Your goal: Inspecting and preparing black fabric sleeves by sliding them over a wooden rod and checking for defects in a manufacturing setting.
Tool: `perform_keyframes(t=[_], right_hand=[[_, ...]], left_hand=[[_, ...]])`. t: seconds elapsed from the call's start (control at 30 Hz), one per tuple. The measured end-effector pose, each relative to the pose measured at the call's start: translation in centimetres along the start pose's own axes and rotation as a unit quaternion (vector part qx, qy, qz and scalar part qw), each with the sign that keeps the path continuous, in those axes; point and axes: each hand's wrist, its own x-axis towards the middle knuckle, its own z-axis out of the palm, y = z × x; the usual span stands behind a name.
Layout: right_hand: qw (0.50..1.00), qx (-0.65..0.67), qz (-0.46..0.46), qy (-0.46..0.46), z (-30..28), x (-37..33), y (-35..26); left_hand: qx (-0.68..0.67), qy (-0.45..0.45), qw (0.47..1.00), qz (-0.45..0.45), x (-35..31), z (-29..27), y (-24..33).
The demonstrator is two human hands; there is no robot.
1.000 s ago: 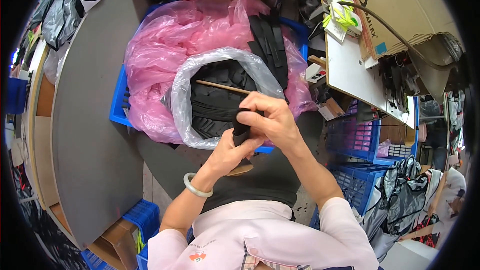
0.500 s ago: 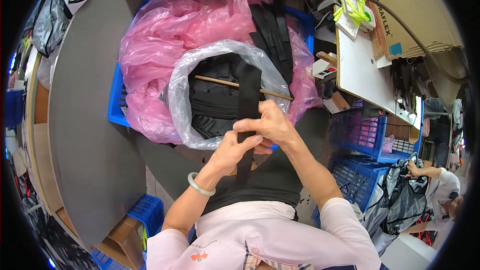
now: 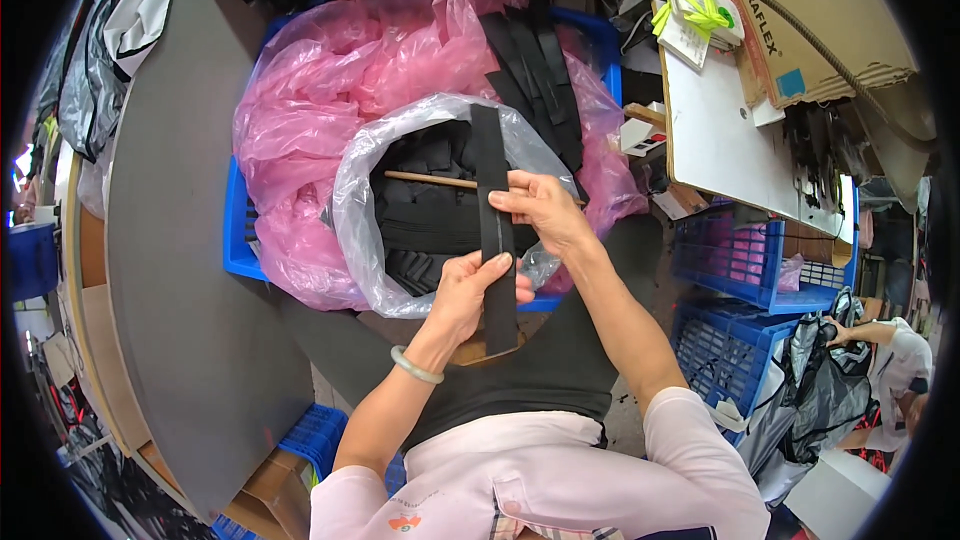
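Pinching one black strap [image 3: 490, 152], left hand [image 3: 463, 295] and right hand [image 3: 553, 215] could twist it if either grip pulled unevenly.

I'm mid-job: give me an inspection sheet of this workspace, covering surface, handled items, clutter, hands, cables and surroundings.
Surface: grey board at left.
Handled items: black strip, held above an open clear bag of black pieces; wooden stick across the opening.
Clutter: crumpled pink plastic around the bag, over a blue crate.
Hands: left hand and right hand both grip the strip, right farther up.
Cables: thick dark cable or hose at upper right.
Surroundings: another person at right edge.
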Motion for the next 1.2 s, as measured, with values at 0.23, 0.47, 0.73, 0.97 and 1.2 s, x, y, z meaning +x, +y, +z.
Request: perform_keyframes(t=[0.23, 0.47, 0.73, 0.97, 1.2], right_hand=[[0.977, -0.125, -0.167, 0.04, -4.4, 5.8, -2.6], [0.702, -0.523, -0.408, 0.258, -4.8, 13.7, -6.5], [0.914, -0.379, -0.145, 0.013, 0.7, 6.3, 6.7], [0.885, -0.442, -0.146, 0.012, 0.0, 2.1, 10.8], [0.824, -0.562, -0.06, 0.038, 5.9, 1.2, 14.3]], left_hand=[[0.105, -0.012, 0.994, 0.037, 5.3, 0.2, -1.7], [-0.008, 0.242, 0.969, 0.054, 2.6, -6.3, -3.6], [0.374, 0.426, 0.791, 0.231, 5.9, -14.8, 1.0], [0.235, 0.435, 0.849, 0.185, 4.3, -15.8, 1.3], [0.342, 0.408, 0.838, 0.122, 0.6, -15.2, -0.8]])
